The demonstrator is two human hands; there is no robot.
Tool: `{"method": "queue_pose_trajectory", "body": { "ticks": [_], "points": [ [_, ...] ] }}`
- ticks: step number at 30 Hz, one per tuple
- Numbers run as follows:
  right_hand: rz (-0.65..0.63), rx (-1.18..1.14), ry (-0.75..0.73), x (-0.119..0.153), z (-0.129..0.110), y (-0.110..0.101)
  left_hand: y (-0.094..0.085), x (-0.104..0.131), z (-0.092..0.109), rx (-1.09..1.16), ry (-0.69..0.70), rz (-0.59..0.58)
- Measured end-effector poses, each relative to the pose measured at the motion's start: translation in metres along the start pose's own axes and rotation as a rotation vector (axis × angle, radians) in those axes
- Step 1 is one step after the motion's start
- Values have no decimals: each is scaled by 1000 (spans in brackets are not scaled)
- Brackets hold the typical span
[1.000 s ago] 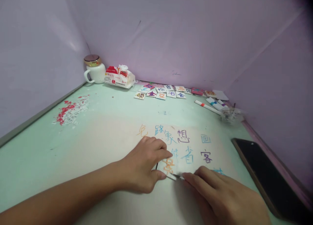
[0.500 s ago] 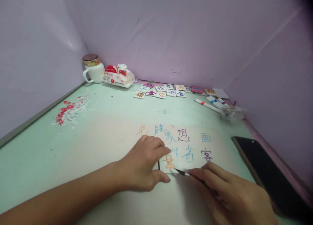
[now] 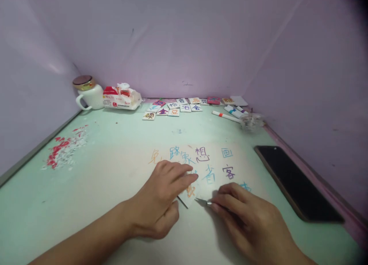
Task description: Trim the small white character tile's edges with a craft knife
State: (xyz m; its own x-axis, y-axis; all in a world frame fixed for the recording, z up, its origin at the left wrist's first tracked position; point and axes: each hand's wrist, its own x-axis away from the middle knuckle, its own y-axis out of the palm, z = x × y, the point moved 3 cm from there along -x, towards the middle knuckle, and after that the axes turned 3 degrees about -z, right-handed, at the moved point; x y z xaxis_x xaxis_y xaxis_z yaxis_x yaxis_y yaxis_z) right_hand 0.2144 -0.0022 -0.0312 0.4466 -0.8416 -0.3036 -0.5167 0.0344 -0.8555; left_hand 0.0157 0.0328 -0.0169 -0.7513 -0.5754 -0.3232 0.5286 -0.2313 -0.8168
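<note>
Left hand [image 3: 161, 198] curled, fingertips pinning a cut square [image 3: 190, 192] of the lettered sheet [image 3: 214, 169] on the bench [image 3: 109, 153]. Right hand [image 3: 250, 223] closed around a craft knife [image 3: 202, 201], tip beside the square. Likely light, thin, easily creased; best lifted by its raised corner.

You have a matt paper sheet [image 3: 218, 165] on a smooth matt worktop [image 3: 115, 142], a thin metal blade [image 3: 201, 200], a glossy phone [image 3: 296, 182].

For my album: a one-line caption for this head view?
Left hand lifts a cut square while right hand holds a blade.
</note>
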Motion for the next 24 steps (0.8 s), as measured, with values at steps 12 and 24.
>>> {"method": "queue_pose_trajectory", "body": {
  "ticks": [12,24],
  "points": [
    [157,-61,71,0,-4,7,6,-2,-4,-26,-170,-141],
    [50,-39,106,-7,-3,8,9,0,-6,-20,-190,-73]
  ]
}}
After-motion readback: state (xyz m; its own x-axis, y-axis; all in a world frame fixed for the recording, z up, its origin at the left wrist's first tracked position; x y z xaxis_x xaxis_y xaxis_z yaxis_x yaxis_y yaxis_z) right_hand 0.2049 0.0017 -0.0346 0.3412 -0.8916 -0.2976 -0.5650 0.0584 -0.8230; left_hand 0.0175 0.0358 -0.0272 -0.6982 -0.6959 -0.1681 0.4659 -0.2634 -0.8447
